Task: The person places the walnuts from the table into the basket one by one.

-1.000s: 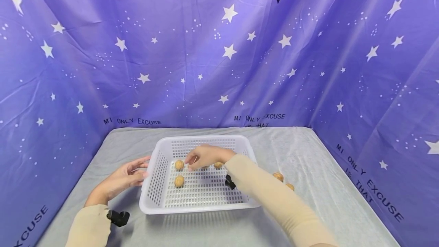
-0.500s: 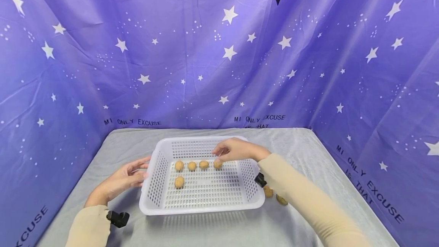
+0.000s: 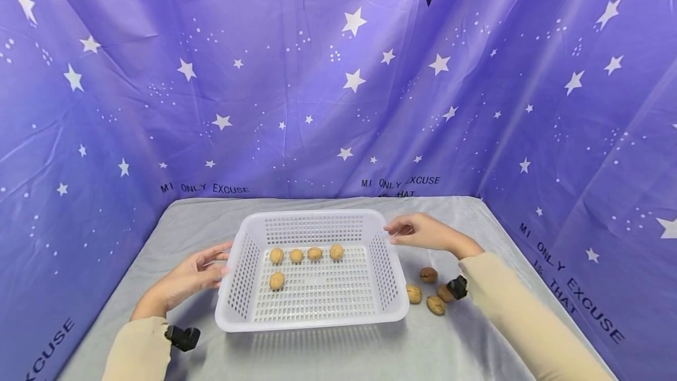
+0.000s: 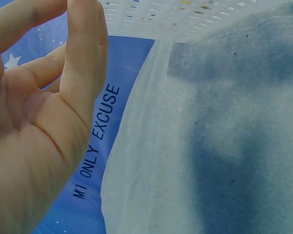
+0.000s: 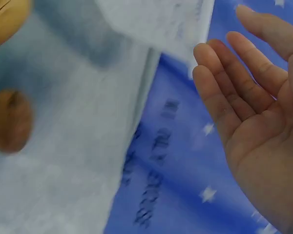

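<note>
A white plastic basket (image 3: 317,327) with perforated walls sits in the middle of the table. Inside it, several walnuts (image 3: 314,253) form a row toward the back, and a single walnut (image 3: 277,281) lies in front of the row's left end. My left hand (image 3: 182,278) has its fingertips at the basket's left rim, fingers loosely extended in the left wrist view. Just beyond the right rim is my right hand (image 3: 428,231), holding nothing; its fingers look relaxed in the right wrist view. Below that hand, several walnuts (image 3: 436,305) lie loose on the table.
Grey cloth (image 3: 307,357) covers the table. Purple star-printed curtains (image 3: 296,87) enclose the back and both sides. A black wrist camera (image 3: 457,287) on the right sleeve partly covers one loose walnut.
The right hand has moved right, from over the walnuts inside the basket to outside the right rim. The row's rightmost walnut now lies uncovered. The left hand has stayed in place.
</note>
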`<action>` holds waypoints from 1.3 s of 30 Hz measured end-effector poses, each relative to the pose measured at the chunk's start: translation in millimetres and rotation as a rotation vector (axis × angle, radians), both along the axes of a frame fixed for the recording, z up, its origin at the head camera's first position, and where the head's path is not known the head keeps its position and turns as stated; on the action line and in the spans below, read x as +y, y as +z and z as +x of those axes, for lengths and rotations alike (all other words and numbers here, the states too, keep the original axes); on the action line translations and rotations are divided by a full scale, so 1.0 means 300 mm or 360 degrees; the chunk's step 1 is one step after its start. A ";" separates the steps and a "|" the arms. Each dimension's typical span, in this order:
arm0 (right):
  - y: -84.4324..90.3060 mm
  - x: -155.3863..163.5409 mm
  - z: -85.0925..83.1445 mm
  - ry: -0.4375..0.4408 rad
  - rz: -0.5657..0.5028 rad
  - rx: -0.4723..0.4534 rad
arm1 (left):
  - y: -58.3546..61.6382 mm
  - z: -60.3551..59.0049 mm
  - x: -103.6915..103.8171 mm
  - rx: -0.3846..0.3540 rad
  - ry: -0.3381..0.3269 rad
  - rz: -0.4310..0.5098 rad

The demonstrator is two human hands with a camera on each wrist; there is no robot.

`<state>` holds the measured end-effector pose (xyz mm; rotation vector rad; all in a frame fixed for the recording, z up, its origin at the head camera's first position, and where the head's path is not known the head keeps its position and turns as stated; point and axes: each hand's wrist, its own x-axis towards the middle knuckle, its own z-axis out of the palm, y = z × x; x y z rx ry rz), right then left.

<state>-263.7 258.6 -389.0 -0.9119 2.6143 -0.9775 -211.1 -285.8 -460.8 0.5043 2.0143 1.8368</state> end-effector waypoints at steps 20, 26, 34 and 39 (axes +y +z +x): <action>-0.245 0.253 0.073 -0.0262 0.0015 -0.0249 | -0.003 -0.003 0.000 -0.0003 -0.0002 0.0005; -0.274 0.278 0.085 -0.0243 0.0036 -0.0273 | -0.007 0.001 0.000 -0.0005 0.0009 -0.0002; -0.279 0.283 0.091 -0.0240 0.0006 -0.0282 | -0.006 0.001 0.000 -0.0017 0.0019 -0.0002; -0.266 0.283 0.087 -0.0278 0.0032 -0.0262 | -0.002 0.001 0.003 -0.0018 0.0023 0.0003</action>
